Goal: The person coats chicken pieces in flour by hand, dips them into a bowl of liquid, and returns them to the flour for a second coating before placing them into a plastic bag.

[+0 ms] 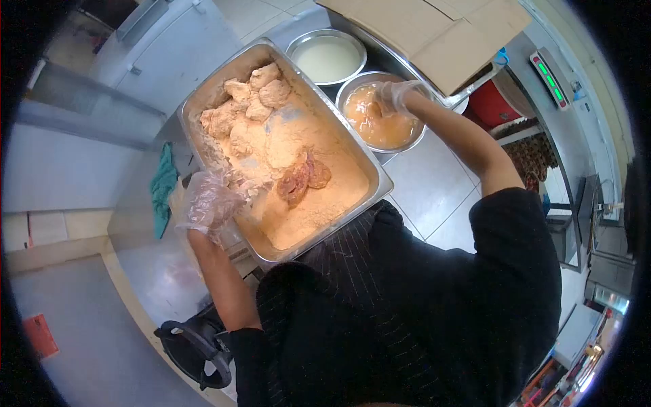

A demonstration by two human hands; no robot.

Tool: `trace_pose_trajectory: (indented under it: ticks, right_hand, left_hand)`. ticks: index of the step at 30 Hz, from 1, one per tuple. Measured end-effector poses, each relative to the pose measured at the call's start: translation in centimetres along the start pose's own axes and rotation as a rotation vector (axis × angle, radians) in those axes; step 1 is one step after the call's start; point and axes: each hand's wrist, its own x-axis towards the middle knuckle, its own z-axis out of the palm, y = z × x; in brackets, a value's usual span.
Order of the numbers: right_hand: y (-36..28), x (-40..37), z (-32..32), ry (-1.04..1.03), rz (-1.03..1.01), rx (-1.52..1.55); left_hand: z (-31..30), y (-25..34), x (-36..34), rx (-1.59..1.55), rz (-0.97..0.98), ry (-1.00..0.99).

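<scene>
The left hand (211,202), in a clear glove, is at the tray's left edge; its fingers curl inward, and I cannot tell whether they grip anything. Just beside them the metal tray (381,184) spreads to their right, its raised rim bounding the flour (322,209). Two raw meat pieces (293,188) lie there, touching, with bare flour nearer the wearer. Coated pieces (241,102) crowd beyond these fingers. The gloved right hand (401,98) reaches over the rim of a bowl (400,147); its fingers dip into orange liquid, hiding their grip. A bowl of pale liquid (329,60) is just beyond them, cardboard (434,34) beyond too. Left of the left fingers, a green cloth (164,186) lies on the steel tabletop (146,264). Tiled floor (430,197) opens below the right fingers; a lit scale (549,78) stands well apart.
</scene>
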Motion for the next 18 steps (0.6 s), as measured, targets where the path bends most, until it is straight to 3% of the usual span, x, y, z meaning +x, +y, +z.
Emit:
trace_pose_trajectory:
  ticks: [4, 8, 10, 11, 13, 14, 16, 17, 18]
  right_hand:
    - [-1.3, -2.4, -3.1, 0.048, -0.027, -0.084]
    - [0.7, -1.6, -1.5, 0.103, -0.036, -0.184]
    - [1.7, -1.5, -0.9, 0.359, -0.031, -0.142]
    - [1.0, -2.3, -2.0, 0.358, -0.031, -0.141]
    - [0.1, -3.9, -4.1, 0.386, 0.158, 0.399]
    - [0.3, -3.8, -3.8, 0.385, 0.163, 0.402]
    - [0.6, -3.0, -3.2, 0.437, 0.209, 0.029]
    - [0.8, -2.8, -2.9, 0.441, 0.208, 0.025]
    - [0.8, -2.7, -2.4, 0.425, 0.217, 0.386]
  left_hand:
    - [-2.0, 6.0, -1.3, 0.079, 0.0, -0.097]
    - [-3.0, 10.1, -1.9, 0.142, 0.014, -0.264]
    - [-3.1, 11.0, -1.8, 0.164, 0.025, -0.326]
    - [-3.1, 11.5, -1.9, 0.173, 0.031, -0.349]
    - [-3.1, 12.3, -1.7, 0.192, 0.043, -0.404]
    - [-3.1, 12.7, -1.6, 0.203, 0.047, -0.43]
    - [-3.2, 13.2, -1.6, 0.224, 0.062, -0.473]
    - [-3.2, 13.5, -1.6, 0.235, 0.066, -0.488]
    - [-3.3, 13.8, -1.7, 0.244, 0.072, -0.505]
